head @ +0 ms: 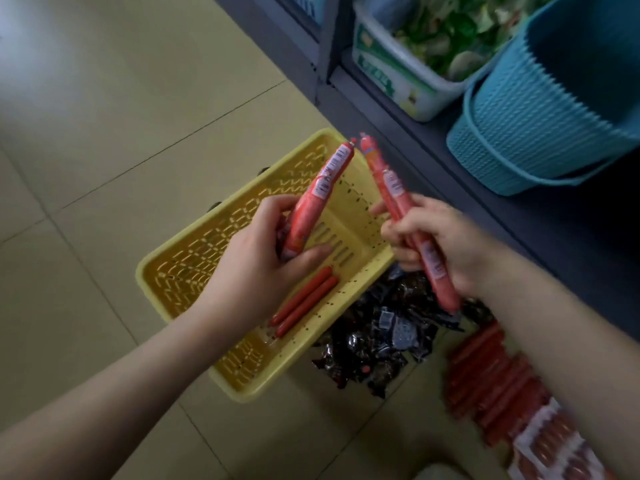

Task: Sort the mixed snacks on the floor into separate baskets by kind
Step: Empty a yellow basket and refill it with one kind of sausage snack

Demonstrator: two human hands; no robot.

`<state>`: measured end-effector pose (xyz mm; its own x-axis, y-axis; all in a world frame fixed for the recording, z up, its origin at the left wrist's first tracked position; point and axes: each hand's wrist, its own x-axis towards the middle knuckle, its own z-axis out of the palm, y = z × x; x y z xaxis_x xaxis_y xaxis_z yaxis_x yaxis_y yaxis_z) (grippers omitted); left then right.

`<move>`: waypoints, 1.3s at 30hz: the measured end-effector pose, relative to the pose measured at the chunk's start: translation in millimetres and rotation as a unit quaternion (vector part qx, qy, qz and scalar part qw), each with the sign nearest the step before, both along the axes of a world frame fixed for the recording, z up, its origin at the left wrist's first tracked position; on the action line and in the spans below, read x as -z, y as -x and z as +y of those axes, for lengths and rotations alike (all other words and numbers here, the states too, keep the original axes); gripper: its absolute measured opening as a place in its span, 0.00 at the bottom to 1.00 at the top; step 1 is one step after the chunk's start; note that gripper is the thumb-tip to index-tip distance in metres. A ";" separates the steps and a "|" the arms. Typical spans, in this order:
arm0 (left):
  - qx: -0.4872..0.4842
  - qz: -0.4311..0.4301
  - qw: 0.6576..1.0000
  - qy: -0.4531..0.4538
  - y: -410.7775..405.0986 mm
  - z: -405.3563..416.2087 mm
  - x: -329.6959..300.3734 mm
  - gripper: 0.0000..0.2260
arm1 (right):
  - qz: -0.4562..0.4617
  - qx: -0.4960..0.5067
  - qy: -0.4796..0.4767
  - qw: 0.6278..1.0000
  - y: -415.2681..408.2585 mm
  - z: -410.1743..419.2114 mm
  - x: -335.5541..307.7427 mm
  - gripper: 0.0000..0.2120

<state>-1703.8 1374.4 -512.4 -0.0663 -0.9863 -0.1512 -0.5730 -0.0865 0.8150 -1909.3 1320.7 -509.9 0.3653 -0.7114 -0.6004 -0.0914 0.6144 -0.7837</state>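
A yellow perforated basket (194,268) lies on the tiled floor with two thin red sausage sticks (304,301) inside. My left hand (256,268) hovers over the basket, gripping a thick red wrapped sausage (318,192) that points up and away. My right hand (440,240) is at the basket's right edge, holding two more thick red sausages (394,192). Under it on the floor lies a heap of dark shiny snack packets (377,337). Further right, a pile of thin red sausages (491,379) is blurred.
A grey shelf base (381,109) runs along the right. On it stand a white bin of green packets (398,81) and a teal woven basket (540,126). A red-and-white sausage package (554,448) lies at the bottom right.
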 end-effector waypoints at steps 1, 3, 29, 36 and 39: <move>0.015 0.013 1.000 -0.006 10.3 -0.8 -1.9 0.22 | -0.076 0.078 -0.032 0.993 10.9 14.1 6.1 0.15; 0.043 0.027 0.999 -0.020 33.9 1.1 -3.9 0.24 | -0.159 0.197 -0.057 0.966 26.0 43.8 16.2 0.19; 0.372 -0.009 0.922 -0.107 197.5 59.8 46.9 0.17 | 0.217 0.518 -0.122 0.818 157.8 163.8 145.5 0.15; 0.222 0.015 0.972 -0.077 155.2 36.1 39.9 0.12 | 0.386 0.389 -0.117 0.828 153.4 153.0 159.8 0.18; 0.163 0.057 0.985 -0.019 134.0 30.0 25.4 0.11 | 0.494 0.318 -0.028 0.809 139.5 136.3 142.0 0.29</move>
<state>-1837.8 1404.3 -537.8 -0.3977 -0.9033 -0.1608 -0.4809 0.0559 0.8750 -2048.8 1457.1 -651.8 -0.7417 -0.5282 -0.4134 -0.3078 0.8156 -0.4899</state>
